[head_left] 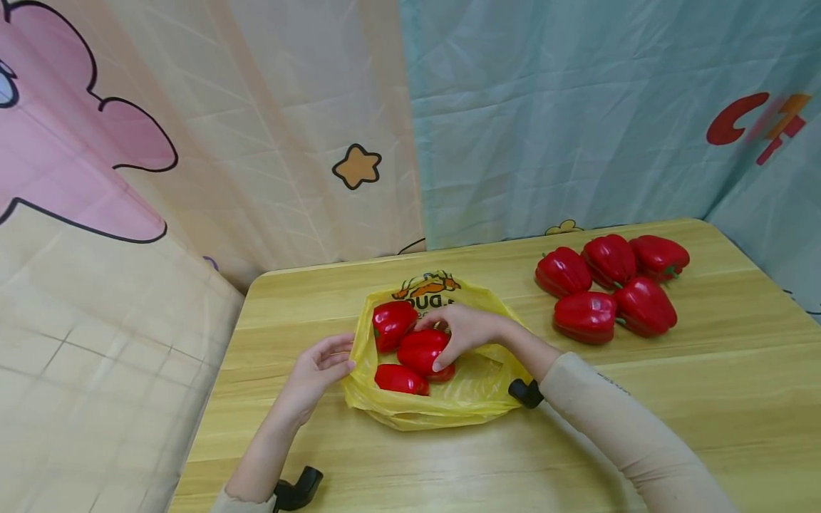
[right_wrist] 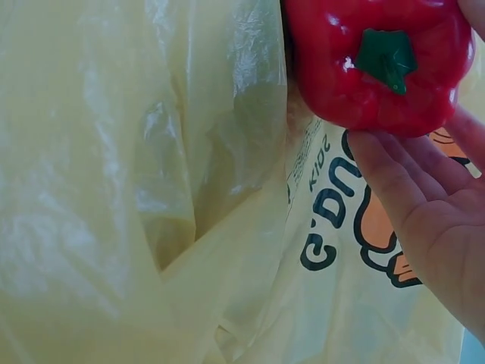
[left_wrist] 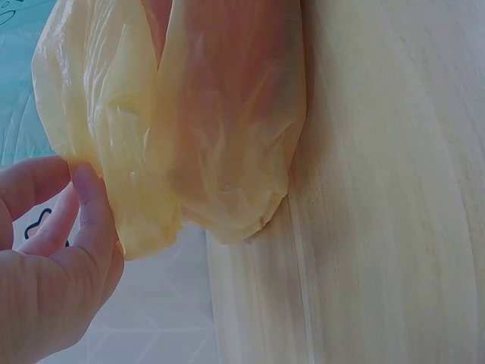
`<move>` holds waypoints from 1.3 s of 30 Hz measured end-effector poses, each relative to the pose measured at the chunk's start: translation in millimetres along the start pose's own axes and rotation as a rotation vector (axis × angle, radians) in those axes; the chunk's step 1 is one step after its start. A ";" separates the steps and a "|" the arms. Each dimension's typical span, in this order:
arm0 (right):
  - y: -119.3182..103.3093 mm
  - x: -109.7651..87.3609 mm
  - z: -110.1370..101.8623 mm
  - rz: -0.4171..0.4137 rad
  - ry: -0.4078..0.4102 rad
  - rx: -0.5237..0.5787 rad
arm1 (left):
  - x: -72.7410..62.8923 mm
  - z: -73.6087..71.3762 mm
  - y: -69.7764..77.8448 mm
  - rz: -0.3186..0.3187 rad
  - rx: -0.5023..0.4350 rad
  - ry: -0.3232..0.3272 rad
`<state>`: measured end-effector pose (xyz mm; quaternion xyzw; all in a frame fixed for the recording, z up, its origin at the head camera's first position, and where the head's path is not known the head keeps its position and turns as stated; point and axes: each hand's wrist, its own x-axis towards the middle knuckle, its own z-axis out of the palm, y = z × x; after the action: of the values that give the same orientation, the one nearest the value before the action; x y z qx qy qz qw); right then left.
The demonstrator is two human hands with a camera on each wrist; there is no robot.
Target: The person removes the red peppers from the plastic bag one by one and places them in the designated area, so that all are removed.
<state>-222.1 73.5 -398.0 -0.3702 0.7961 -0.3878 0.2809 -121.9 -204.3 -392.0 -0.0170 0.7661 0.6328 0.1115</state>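
Observation:
A yellow plastic bag lies open-mouthed on the table, holding three red bell peppers. At its left rim, my left hand pinches the thin film; the left wrist view shows the fingers at the edge of the bag. My right hand reaches inside, thumb and fingers around the middle bell pepper. In the right wrist view that bell pepper has its green stem facing the camera. Beside it in the bag are an upper bell pepper and a lower bell pepper.
Several more red bell peppers sit grouped on the wooden table to the right of the bag. A patterned curtain hangs behind the table's back edge. Black wrist mounts sit on both forearms.

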 end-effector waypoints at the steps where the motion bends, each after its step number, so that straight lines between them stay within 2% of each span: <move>1: 0.1 -0.1 -0.2 -0.002 0.001 -0.006 | 0.1 -0.1 0.1 0.001 0.000 -0.001; 27: -5.5 -9.1 -12.7 -0.080 0.063 -0.069 | 0.4 -0.8 1.0 -0.008 0.001 -0.003; 39: -14.8 -15.9 -21.9 -0.089 0.101 -0.014 | 1.5 -2.0 -0.7 -0.009 -0.002 -0.001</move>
<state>-223.6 89.0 -371.4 -0.3873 0.7946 -0.4124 0.2203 -123.6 -206.3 -392.6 -0.0202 0.7654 0.6329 0.1146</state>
